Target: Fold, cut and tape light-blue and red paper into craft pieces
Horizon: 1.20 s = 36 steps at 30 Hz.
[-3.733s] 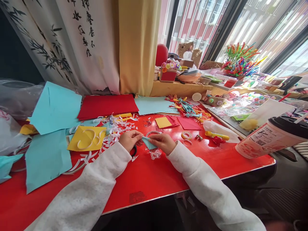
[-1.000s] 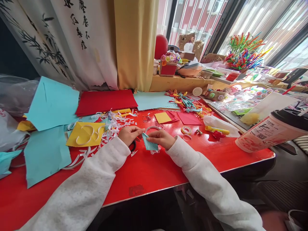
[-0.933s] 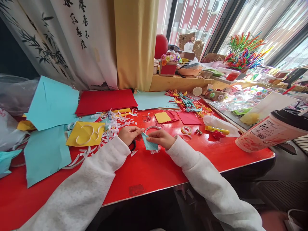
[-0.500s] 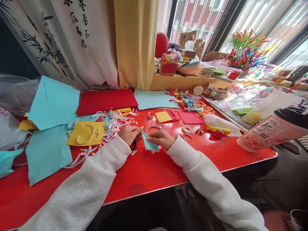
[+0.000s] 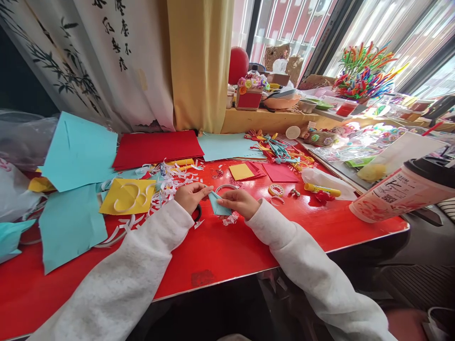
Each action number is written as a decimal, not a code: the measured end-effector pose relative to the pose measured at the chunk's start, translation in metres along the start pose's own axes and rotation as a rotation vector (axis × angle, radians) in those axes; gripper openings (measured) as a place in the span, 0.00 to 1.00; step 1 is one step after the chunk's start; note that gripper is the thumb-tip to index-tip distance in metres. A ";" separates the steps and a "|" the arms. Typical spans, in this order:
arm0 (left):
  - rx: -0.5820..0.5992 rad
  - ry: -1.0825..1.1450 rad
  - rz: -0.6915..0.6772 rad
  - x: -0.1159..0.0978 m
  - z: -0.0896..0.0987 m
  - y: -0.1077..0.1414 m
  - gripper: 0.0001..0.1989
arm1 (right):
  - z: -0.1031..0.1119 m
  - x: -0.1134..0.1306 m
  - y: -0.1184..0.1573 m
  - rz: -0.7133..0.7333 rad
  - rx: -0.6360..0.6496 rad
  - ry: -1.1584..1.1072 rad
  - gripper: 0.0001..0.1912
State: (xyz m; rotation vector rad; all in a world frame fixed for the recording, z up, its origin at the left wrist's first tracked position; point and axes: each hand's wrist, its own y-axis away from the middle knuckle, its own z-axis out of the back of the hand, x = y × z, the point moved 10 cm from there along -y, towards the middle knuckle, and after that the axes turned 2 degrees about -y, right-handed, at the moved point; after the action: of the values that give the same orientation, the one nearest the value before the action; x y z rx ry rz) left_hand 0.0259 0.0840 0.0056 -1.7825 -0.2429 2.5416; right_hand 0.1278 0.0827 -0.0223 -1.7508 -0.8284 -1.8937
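Chinese characters (image 5: pixel 116 46) including 不 on white curtain (image 5: pixel 144 57), QR code (image 5: pixel 388 199), illegible label (image 5: pixel 401 185) on cup (image 5: pixel 423 190)

Here it is, the small folded light-blue paper (image 5: pixel 217 204), up off the tabletop (image 5: pixel 227 255) and pinched at both sides! Its narrow upper corner meets the fingertips of the left hand (image 5: pixel 193 196); the right hand (image 5: pixel 241 203) has the other side, thumb across the front. And look at that shape: straight-edged, broadening downward, tilted, with the finer folds too small to read.
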 end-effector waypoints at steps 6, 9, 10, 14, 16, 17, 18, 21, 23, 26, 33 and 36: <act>-0.040 0.038 -0.048 -0.002 0.004 0.001 0.14 | -0.006 0.001 0.002 -0.024 0.063 -0.104 0.18; -0.055 0.029 -0.043 -0.004 0.006 0.001 0.14 | -0.007 0.002 0.003 -0.004 0.076 -0.115 0.18; -0.063 0.020 -0.038 -0.004 0.007 0.000 0.14 | -0.007 0.004 0.002 0.015 0.072 -0.112 0.18; -0.072 -0.009 -0.024 -0.003 0.010 -0.001 0.13 | -0.007 0.003 0.002 0.029 0.083 -0.125 0.18; -0.074 -0.011 -0.031 -0.003 0.012 -0.001 0.13 | -0.010 0.000 0.002 -0.007 0.132 -0.149 0.19; -0.074 -0.014 -0.037 -0.004 0.012 -0.001 0.13 | -0.012 -0.002 0.003 -0.024 0.154 -0.158 0.20; -0.075 -0.016 -0.041 -0.004 0.012 -0.001 0.13 | -0.013 -0.003 0.003 -0.038 0.170 -0.161 0.21; -0.070 -0.022 -0.041 -0.003 0.012 -0.002 0.13 | -0.012 -0.004 0.003 -0.053 0.168 -0.157 0.21; -0.056 -0.027 -0.045 -0.004 0.011 -0.002 0.13 | -0.012 -0.003 0.004 -0.053 0.172 -0.115 0.20; 0.012 -0.075 -0.096 -0.011 0.004 -0.001 0.13 | -0.013 0.006 0.003 0.025 0.171 0.022 0.16; 0.113 -0.066 -0.101 -0.010 -0.016 0.003 0.16 | 0.012 0.018 0.001 0.138 -0.066 0.053 0.13; 0.108 0.035 -0.044 0.000 -0.020 0.002 0.20 | 0.028 0.022 0.003 0.167 -0.226 -0.039 0.11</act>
State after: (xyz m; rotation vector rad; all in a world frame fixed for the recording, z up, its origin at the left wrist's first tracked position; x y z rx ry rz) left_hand 0.0451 0.0846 -0.0015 -1.7613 -0.1397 2.4410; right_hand 0.1480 0.1014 0.0005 -1.9284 -0.4785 -1.9077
